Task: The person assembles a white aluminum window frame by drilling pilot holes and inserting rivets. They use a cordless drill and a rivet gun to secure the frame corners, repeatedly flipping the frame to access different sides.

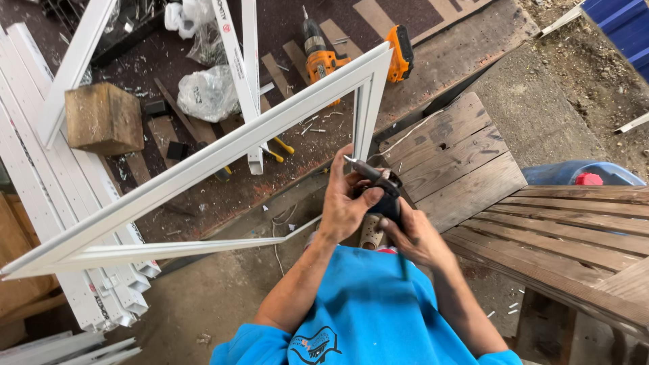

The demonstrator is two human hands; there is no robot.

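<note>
gripping a dark hand tool (373, 177) | both hands, left (345, 203) and right (412, 233), closed around it | white frame (203, 162) just beside

Window frame (203, 162) left of both hands; cordless drill (324, 57) on table (433, 61) behind it; wooden pallet (466, 155) right.

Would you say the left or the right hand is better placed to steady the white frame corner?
Probably the left. The left hand sits right beside the white frame corner, while the right hand lies lower, its grip on the dark tool.
</note>
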